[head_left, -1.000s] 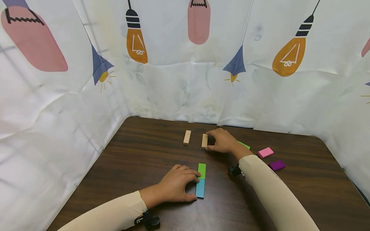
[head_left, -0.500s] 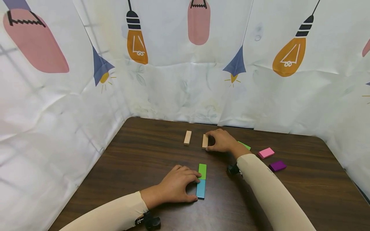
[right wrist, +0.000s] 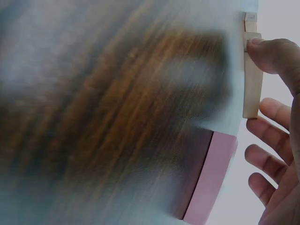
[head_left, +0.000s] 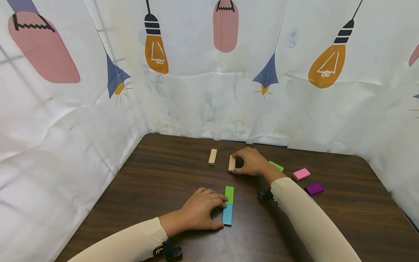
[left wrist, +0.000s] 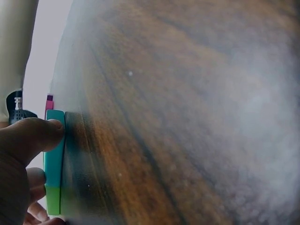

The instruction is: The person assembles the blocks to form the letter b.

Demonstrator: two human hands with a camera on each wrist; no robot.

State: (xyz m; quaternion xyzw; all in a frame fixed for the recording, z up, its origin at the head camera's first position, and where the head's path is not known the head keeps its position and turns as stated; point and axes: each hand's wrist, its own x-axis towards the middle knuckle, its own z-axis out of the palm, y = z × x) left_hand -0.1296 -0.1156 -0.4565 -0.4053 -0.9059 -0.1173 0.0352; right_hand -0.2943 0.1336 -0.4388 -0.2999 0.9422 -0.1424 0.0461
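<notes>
My left hand (head_left: 201,209) holds the near end of a blue block (head_left: 227,214) with the thumb, its fingers at the left side where the blue block meets a bright green block (head_left: 229,194). The two lie end to end in a line. In the left wrist view, the thumb presses on the blue block (left wrist: 55,154). My right hand (head_left: 251,162) pinches a plain wooden block (head_left: 231,164) lengthwise between thumb and forefinger. In the right wrist view, the wooden block (right wrist: 253,89) sits between them, the other fingers loosely bent.
Another wooden block (head_left: 212,157) lies left of the right hand. A second green block (head_left: 276,166), partly hidden by the right arm, a pink block (head_left: 301,174) and a purple block (head_left: 314,188) lie at the right. A printed curtain (head_left: 209,102) hangs behind the dark table (head_left: 147,174).
My right hand has drawn the wooden block slightly toward the near side of the table. The left hand and the blue and green blocks have stayed in place.
</notes>
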